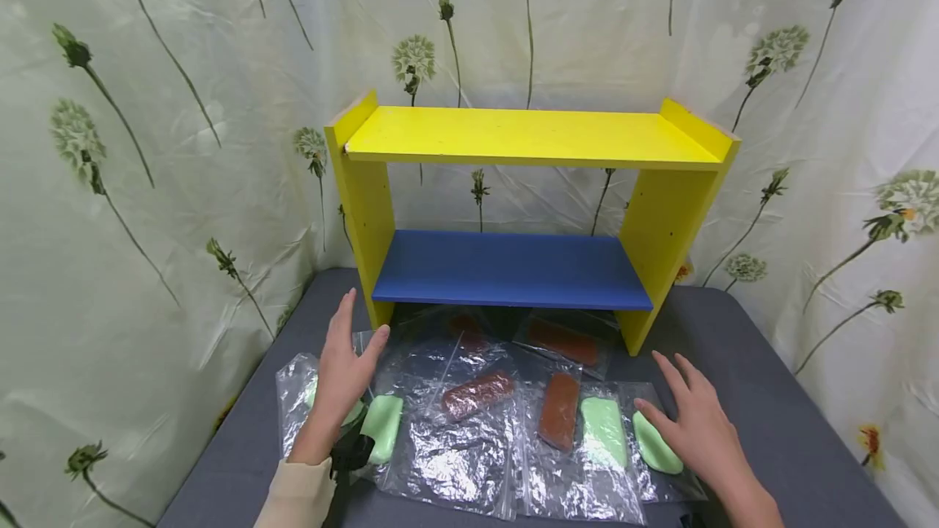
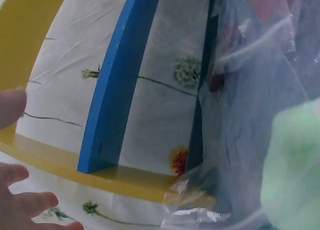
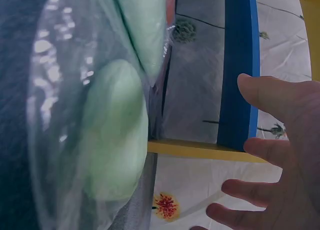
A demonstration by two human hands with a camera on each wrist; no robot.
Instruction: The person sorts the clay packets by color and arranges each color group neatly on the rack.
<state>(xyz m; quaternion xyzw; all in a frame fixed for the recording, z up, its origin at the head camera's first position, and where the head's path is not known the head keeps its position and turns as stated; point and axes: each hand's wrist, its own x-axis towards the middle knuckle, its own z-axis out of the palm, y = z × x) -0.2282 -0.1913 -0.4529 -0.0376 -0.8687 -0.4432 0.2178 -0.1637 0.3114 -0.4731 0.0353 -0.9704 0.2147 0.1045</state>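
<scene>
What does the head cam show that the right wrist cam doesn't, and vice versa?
Head only: the left hand and its cream sleeve.
Right wrist only: a dandelion print on the backdrop, seen through the gap under the blue shelf.
Both: the right hand, the blue shelf, the yellow side panel and bagged green pieces.

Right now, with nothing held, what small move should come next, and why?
Perhaps lower the right grip toward the nearest bagged green piece: the grip is open and holds nothing, and in the head view that piece shows just beside its thumb.
</scene>
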